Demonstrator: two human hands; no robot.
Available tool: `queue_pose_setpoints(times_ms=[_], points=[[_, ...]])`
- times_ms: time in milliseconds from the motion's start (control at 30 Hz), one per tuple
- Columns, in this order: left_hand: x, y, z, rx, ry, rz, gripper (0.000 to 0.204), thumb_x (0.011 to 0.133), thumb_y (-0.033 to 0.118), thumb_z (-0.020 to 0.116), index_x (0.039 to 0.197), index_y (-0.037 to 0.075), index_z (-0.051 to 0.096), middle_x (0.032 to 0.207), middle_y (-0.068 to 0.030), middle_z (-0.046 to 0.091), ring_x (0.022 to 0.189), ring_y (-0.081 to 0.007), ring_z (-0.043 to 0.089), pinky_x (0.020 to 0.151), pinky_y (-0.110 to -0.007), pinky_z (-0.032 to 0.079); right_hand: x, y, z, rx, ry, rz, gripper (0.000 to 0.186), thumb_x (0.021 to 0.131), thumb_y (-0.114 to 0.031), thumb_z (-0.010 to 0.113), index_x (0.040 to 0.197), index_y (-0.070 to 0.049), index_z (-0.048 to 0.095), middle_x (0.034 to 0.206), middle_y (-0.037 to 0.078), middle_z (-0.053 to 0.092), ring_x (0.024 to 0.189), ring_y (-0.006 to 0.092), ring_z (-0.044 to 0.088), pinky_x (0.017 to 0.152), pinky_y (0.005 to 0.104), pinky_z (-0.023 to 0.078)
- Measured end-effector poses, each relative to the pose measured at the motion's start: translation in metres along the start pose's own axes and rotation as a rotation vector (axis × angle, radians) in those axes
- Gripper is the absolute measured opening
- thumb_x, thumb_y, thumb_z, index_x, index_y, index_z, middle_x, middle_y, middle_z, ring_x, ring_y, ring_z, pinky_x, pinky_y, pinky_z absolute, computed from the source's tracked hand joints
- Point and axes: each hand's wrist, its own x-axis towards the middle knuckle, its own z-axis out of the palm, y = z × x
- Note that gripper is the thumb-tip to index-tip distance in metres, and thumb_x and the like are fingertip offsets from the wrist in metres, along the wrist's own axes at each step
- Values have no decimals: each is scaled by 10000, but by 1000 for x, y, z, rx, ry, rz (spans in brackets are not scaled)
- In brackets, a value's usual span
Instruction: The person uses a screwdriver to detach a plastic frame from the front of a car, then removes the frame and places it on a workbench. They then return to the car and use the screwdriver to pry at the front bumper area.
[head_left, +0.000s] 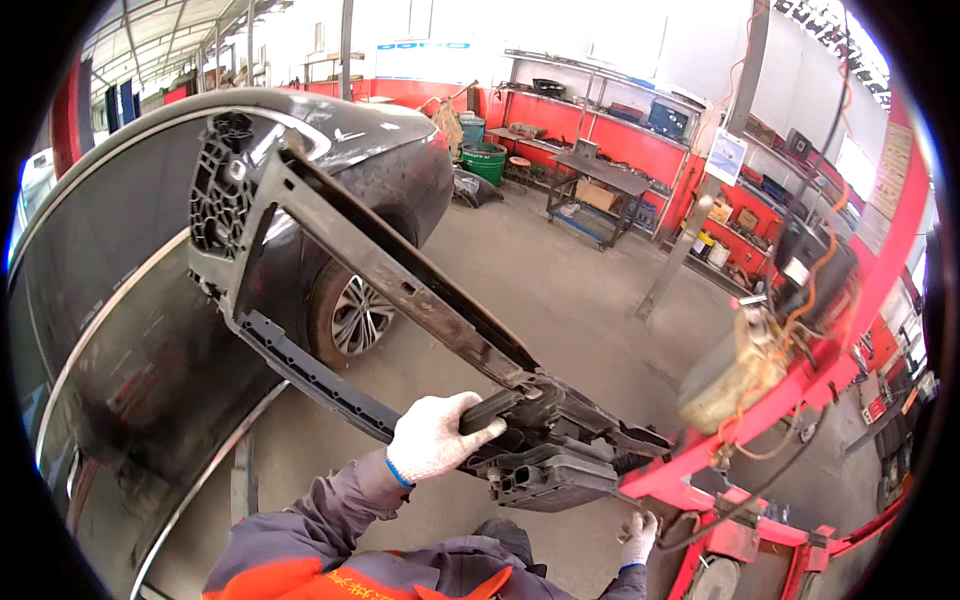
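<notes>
On the left side stands a dark car (130, 350), and its flank is covered with dust. Next, a long black frame (400, 285) begins with a lattice end (222, 195) at the upper left, and it runs slantwise down toward the right. It passes across the view of the car and of the front wheel (357, 312); whether it touches the car, I cannot tell. At the middle, the left hand (432, 437), in a white glove, is closed around a short dark part of this frame, with the thumb on the near side. My judgement is that the step in hand is supporting and guiding the frame. Farther back is a green bin (483, 163). A black box-shaped unit (555, 478) sits at the lower end of the frame, just right of the left hand. Behind, a dark surface (605, 172) stands on legs. Lower, the right hand (637, 538), also gloved, is near this end; its fingers look bent, but I cannot tell if it grips anything. Therefore, the next move seems to call for a sure second hold and enough clearance from the red post (903, 190) at the far right.
</notes>
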Motion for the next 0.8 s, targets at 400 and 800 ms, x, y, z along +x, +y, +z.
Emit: queue_pose_setpoints(times_ms=[400, 800], points=[[481, -127, 52, -189, -157, -130, 422, 925, 422, 739, 1082, 31, 720, 828, -134, 724, 728, -176, 669, 712, -356, 535, 346, -236, 375, -814, 49, -1177, 830, 598, -180, 872, 1328, 5, 524, 1177, 197, 619, 1122, 412, 607, 1057, 527, 454], [922, -265, 116, -362, -199, 70, 322, 927, 303, 755, 1034, 4, 701, 747, -76, 679, 703, -100, 588, 668, -318, 502, 676, -359, 661, -817, -181, -1236, 433, 608, -52, 744, 1029, -50, 642, 861, 159, 666, 803, 393, 664, 741, 456, 538]])
